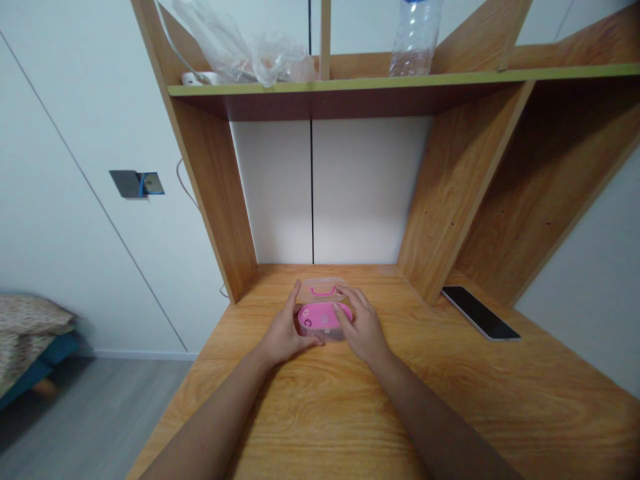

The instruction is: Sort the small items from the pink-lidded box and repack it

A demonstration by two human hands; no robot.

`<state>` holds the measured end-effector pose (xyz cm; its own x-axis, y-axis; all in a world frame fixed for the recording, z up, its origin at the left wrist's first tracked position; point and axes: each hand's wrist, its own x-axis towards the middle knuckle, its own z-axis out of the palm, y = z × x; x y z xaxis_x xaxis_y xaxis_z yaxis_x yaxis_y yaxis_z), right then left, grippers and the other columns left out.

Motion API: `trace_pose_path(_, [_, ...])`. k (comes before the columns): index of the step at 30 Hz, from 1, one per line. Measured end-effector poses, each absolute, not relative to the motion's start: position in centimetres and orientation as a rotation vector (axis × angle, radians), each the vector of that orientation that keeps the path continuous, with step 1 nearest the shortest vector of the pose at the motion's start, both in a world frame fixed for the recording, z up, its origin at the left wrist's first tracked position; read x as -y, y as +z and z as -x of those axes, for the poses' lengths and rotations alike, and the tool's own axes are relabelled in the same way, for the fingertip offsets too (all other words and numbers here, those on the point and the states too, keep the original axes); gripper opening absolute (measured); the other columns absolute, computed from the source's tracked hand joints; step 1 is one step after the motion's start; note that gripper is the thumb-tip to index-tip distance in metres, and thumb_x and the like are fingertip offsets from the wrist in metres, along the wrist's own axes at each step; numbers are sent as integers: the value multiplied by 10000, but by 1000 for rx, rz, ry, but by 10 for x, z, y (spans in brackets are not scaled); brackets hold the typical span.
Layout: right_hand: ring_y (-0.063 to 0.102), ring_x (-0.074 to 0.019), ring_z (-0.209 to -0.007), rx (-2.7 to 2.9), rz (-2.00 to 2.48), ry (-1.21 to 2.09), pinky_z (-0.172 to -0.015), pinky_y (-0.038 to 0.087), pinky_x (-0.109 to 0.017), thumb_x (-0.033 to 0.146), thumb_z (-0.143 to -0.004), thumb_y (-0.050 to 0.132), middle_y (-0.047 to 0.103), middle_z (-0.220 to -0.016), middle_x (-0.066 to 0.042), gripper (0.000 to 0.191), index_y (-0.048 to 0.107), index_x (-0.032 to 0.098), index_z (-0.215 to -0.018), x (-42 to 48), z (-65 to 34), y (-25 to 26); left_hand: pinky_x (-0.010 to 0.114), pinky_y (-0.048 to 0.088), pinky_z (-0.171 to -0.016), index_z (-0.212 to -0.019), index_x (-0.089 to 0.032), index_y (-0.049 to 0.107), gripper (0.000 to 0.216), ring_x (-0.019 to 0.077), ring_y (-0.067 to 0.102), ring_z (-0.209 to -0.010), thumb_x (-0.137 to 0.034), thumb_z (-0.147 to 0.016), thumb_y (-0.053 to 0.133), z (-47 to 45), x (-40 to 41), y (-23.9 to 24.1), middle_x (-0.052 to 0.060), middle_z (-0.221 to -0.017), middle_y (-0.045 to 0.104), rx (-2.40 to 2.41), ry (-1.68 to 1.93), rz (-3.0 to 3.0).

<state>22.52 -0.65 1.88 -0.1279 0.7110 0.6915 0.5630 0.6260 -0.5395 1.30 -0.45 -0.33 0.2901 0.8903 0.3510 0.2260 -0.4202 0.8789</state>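
Observation:
A small clear plastic box (321,291) with a pink handle and a pink item (320,318) inside stands on the wooden desk (320,400), near its middle. My left hand (284,332) grips the box's left side, fingers curled along it and thumb at the front. My right hand (363,327) holds the right side, fingers resting over the pink part. Both forearms reach in from the bottom edge.
A dark phone (479,312) lies flat at the right, under the slanted side shelving. The upper shelf (400,83) carries a clear plastic bottle (415,37) and a crumpled plastic bag (250,50). A bed corner (30,340) shows at far left.

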Motion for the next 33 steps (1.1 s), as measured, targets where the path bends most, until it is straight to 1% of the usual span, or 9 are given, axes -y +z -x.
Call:
trace_pose_path(4, [556, -256, -1259, 1820, 1040, 251, -1090, 446, -455, 302, -968, 545, 587, -1343, -96, 417, 515, 267, -1382, 3, -226, 14, 426, 522, -954, -1592, -246, -18, 1350, 256, 681, -1030, -266, -617, 915, -13, 4, -2, 118, -1159, 692, -1015, 1161, -1857])
trace_pose_path(7, [540, -266, -1288, 1888, 1055, 305, -1109, 429, -477, 339, -949, 583, 570, -1386, -102, 480, 490, 264, -1415, 0, -227, 8, 421, 531, -933, -1594, -237, 33, 1328, 257, 689, -1002, -311, -608, 920, -12, 4, -2, 115, -1139, 706, -1077, 1131, -1895])
trace_pose_path(11, [523, -304, -1303, 1954, 1081, 342, -1109, 418, -508, 434, -819, 747, 561, -1410, -120, 677, 492, 247, -1418, -3, -230, 3, 409, 543, -909, -1588, -237, 133, 1274, 253, 701, -965, -394, -598, 918, -9, 4, -1, 108, -1133, 716, -1158, 1097, -1959])
trace_pose_path(14, [547, -306, -1259, 1981, 1052, 338, -1085, 438, -498, 473, -707, 838, 583, -1374, -112, 780, 523, 254, -1385, -4, -232, 2, 401, 555, -887, -1582, -223, 168, 1226, 248, 710, -941, -452, -621, 894, -7, 3, -1, 99, -1113, 728, -1178, 1069, -1992])
trace_pose_path(16, [569, -294, -1217, 2001, 1039, 339, -1058, 459, -480, 476, -673, 862, 606, -1329, -99, 792, 540, 263, -1364, -4, -232, 3, 412, 552, -914, -1565, -205, 235, 1176, 265, 706, -995, -484, -625, 884, -5, 2, -2, 113, -1148, 723, -1190, 1061, -2017])
trace_pose_path(20, [583, -293, -1185, 2009, 1053, 335, -1030, 473, -467, 488, -660, 871, 625, -1291, -95, 787, 557, 264, -1346, -6, -233, 3, 439, 488, -1051, -1456, -187, 468, 984, 312, 625, -1209, -521, -623, 871, -4, -1, -4, 153, -1339, 640, -1216, 1068, -2099])
trace_pose_path(27, [575, -293, -1200, 1996, 1070, 357, -1050, 463, -465, 480, -638, 890, 620, -1306, -96, 829, 547, 258, -1360, -6, -234, 1, 449, 475, -1077, -1449, -189, 477, 960, 315, 607, -1241, -515, -634, 867, -3, -1, -2, 152, -1377, 616, -1212, 1085, -2166])
trace_pose_path(29, [565, -293, -1218, 1997, 1044, 370, -1066, 452, -469, 470, -664, 877, 609, -1325, -96, 793, 552, 259, -1356, -6, -234, 2, 450, 469, -1083, -1448, -182, 473, 951, 314, 602, -1248, -518, -647, 858, -2, 0, -1, 157, -1381, 611, -1208, 1082, -2177])
trace_pose_path(33, [553, -269, -1253, 1960, 984, 374, -1099, 424, -472, 388, -878, 693, 594, -1344, -99, 491, 568, 256, -1334, -4, -233, 5, 480, 452, -1093, -1445, -194, 474, 939, 325, 595, -1255, -503, -647, 861, -2, 1, 0, 159, -1389, 603, -1220, 1082, -2187])
